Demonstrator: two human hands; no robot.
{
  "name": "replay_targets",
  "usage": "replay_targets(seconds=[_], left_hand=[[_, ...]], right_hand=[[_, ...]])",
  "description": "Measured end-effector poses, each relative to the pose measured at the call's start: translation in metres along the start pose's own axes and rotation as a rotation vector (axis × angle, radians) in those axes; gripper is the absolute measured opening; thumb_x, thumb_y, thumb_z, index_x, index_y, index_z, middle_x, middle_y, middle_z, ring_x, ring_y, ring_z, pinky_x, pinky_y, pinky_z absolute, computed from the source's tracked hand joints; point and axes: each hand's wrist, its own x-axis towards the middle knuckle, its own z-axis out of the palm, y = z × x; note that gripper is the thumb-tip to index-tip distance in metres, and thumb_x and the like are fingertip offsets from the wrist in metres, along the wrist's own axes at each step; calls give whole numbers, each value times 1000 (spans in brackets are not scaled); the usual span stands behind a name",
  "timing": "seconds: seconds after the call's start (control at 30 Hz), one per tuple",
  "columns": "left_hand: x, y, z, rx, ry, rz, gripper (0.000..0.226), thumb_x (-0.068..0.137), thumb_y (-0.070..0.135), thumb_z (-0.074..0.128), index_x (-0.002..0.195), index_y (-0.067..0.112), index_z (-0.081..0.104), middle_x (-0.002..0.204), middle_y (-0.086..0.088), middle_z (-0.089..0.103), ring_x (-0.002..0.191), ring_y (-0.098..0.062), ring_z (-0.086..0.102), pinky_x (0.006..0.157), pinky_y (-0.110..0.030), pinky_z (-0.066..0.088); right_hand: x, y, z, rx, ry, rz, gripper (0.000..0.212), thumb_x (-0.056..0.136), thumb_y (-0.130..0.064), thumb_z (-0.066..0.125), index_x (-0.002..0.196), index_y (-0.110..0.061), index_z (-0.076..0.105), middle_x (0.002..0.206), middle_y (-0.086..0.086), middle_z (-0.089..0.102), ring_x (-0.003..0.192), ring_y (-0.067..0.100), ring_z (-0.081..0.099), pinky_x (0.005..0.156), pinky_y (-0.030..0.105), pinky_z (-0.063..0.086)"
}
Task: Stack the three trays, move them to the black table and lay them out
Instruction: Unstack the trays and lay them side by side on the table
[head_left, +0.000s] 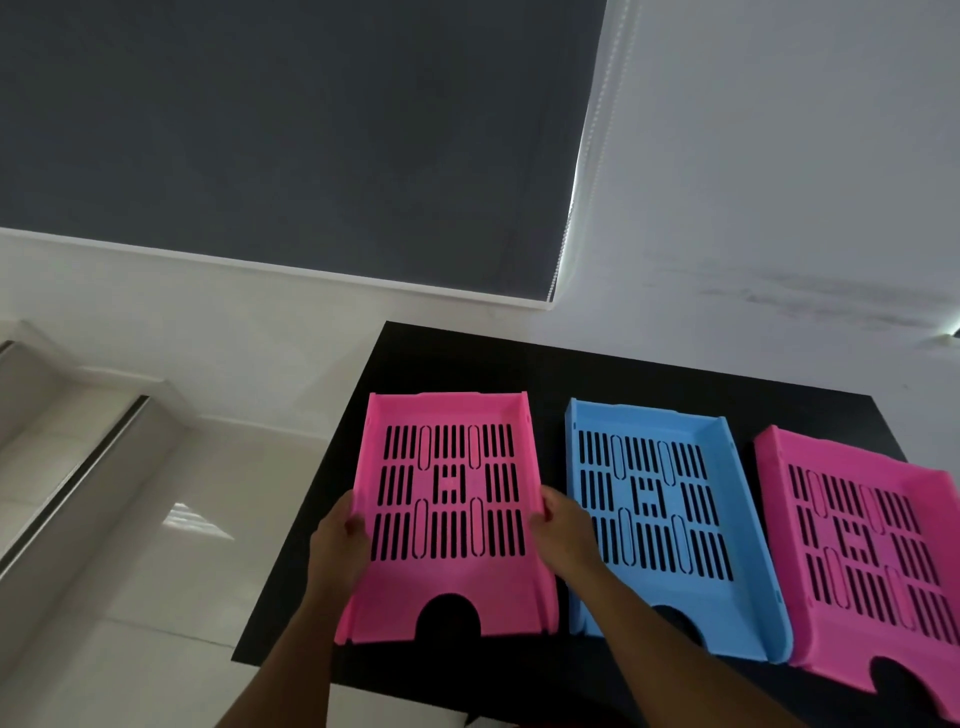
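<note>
White wall and a dark grey roller blind (291, 135) fill the background, and glossy pale floor tiles (145, 519) lie at the left. Below them stands the black table (467, 358), and all three slotted letter trays rest on it side by side.

Your left hand (337, 540) grasps the left wall of the left pink tray (457, 571), with the thumb over the rim. Your right hand (563, 525) grasps the right wall of the same tray. This tray lies near the left edge of the table, and its cut-out notch points toward the near edge.

The blue tray (737, 457) lies in the middle, just beside the tray you hold; your right forearm crosses over its near left corner. The right pink tray (930, 499) lies just beside the blue one, near the right edge of the table, and the picture border cuts off a part of it. Whether the neighbouring trays touch each other, I cannot tell.
</note>
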Motion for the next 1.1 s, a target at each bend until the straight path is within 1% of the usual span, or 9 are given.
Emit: replay_targets(seconds=[0.3,0.4,0.47,0.57,0.7,0.8,0.9,1.03,1.1], left_hand=[[5,-10,11,-7,-45,7,20,100,3,42,107,12,59,81,-5,69,63,-14,71,50,-18,52],[8,-11,15,-10,-37,-13,20,99,3,43,110,9,59,81,-4,69,64,-16,70,51,-21,52],[10,-8,16,-11,-16,-17,21,99,4,43,112,9,59,84,-6,70,64,-15,70,52,-22,52],[12,4,21,-41,53,-20,26,99,8,45,123,10,52,106,-16,69,73,-19,72,60,-35,62],[10,31,37,50,132,49,44,96,14,54,138,16,40,153,-18,35,121,-43,59,84,-55,60],[0,53,62,53,-9,106,51,98,22,52,147,19,36,148,-14,47,121,-40,61,89,-56,58],[-13,66,98,117,-156,132,59,100,30,52,154,16,30,154,-13,46,136,-33,50,114,-50,38],[-36,88,145,118,-369,145,67,101,39,50,157,15,21,161,-10,34,146,-29,35,118,-43,25],[-45,101,166,65,-434,142,71,99,37,53,157,16,17,161,-11,32,147,-30,33,117,-44,25]], right_hand=[[4,15,7,-19,0,56,29,97,1,48,117,-10,66,97,5,72,62,7,62,47,10,49],[4,16,0,14,4,38,32,96,-1,48,117,-15,67,92,-11,69,84,15,72,61,9,51],[5,15,-6,32,6,6,35,96,-3,49,124,-16,66,101,-17,69,92,2,68,65,-1,46],[7,13,-15,73,35,-2,41,97,-8,51,138,-14,58,120,-12,61,101,-6,55,83,1,37],[9,19,-31,121,111,-1,40,98,-13,55,138,-13,58,133,-1,64,118,9,59,104,24,45],[11,31,-51,175,203,-3,31,98,-15,58,128,-15,65,121,2,71,109,15,68,99,36,56],[9,49,-76,196,302,17,26,98,-18,58,122,-15,67,112,1,73,102,15,71,91,38,60],[-2,85,-112,175,425,85,28,98,-18,58,124,-14,66,112,3,73,96,20,70,86,42,61],[-7,105,-130,150,497,109,28,98,-16,57,124,-14,66,116,5,72,94,17,68,81,34,59]])
